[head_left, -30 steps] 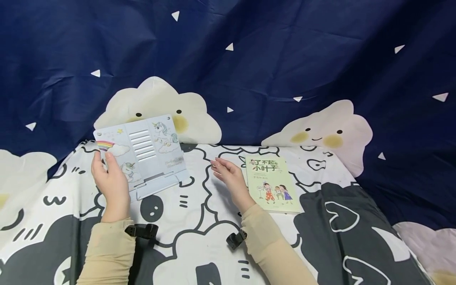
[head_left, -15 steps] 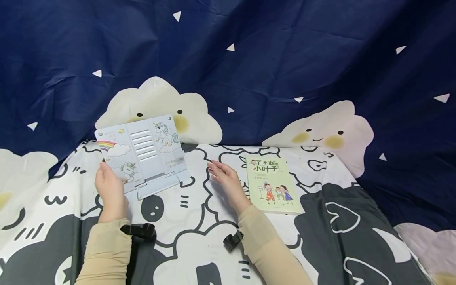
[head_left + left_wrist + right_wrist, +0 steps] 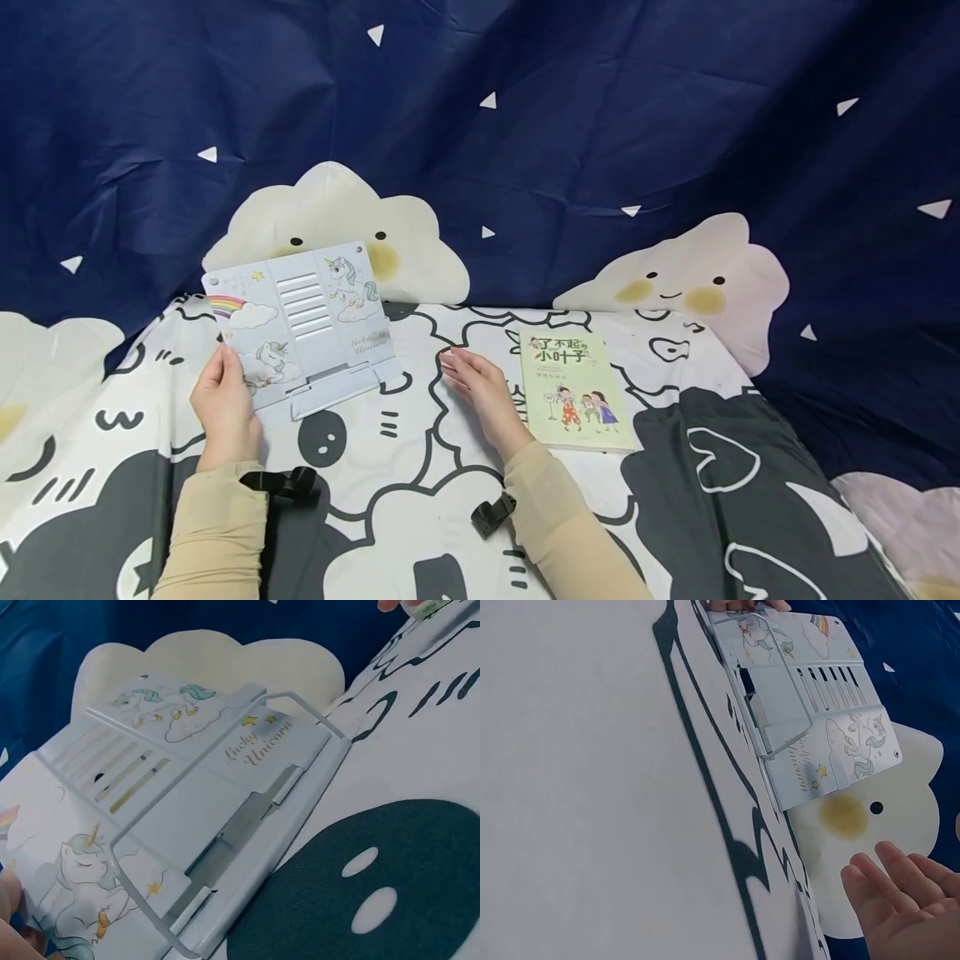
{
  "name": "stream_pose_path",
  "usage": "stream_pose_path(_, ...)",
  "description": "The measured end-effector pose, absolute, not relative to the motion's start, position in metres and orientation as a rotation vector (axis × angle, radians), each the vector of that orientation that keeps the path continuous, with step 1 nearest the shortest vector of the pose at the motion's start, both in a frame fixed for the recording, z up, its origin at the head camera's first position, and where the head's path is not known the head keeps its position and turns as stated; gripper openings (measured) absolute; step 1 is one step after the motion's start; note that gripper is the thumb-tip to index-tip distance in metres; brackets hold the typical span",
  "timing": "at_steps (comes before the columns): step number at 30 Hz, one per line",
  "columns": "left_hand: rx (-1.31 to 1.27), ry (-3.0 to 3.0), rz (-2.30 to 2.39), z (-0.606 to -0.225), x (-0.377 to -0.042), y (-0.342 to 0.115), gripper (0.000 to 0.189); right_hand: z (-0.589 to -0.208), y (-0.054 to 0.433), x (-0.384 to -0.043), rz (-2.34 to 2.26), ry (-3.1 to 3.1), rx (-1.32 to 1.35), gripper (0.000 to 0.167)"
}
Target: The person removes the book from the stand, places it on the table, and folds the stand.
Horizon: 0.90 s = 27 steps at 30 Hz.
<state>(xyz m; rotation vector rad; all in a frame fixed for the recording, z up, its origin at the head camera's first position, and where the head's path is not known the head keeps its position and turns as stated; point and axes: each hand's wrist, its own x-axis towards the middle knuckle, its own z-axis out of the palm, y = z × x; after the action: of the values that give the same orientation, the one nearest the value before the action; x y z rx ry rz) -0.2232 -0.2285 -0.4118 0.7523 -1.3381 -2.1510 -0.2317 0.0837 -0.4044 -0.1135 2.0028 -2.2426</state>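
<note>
A white metal book stand (image 3: 303,329) printed with unicorns and a rainbow stands tilted back on the patterned cloth, left of centre in the head view. My left hand (image 3: 225,408) pinches its lower left edge, the thumb near the front face; the fingers behind are partly hidden. Close up in the left wrist view, the stand's wire page holder (image 3: 180,780) lies across its lower part. My right hand (image 3: 483,396) hovers between the stand and a green book (image 3: 573,387), holding nothing. In the right wrist view its fingers (image 3: 900,877) are extended and slightly bent.
The green paperback lies flat to the right of my right hand. Black-and-white cartoon cloth (image 3: 420,508) covers the surface beneath. Behind it hangs a dark blue curtain (image 3: 555,150) with cloud and triangle prints.
My left hand has slid down along the stand's left edge. My right hand has shifted slightly downward. The stand and the green book stay where they were.
</note>
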Motion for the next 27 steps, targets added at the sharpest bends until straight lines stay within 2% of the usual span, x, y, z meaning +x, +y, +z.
stream_pose_path(9, 0.753, -1.431, -2.099, -0.413, -0.225, -0.221, 0.048, -0.406, 0.088, -0.23, -2.269, 1.976, -0.084, 0.045)
stream_pose_path(27, 0.752, -1.626, -2.093, -0.415, -0.227, -0.209, 0.053, -0.408, 0.094, -0.23, -2.258, 1.97, -0.065, 0.051)
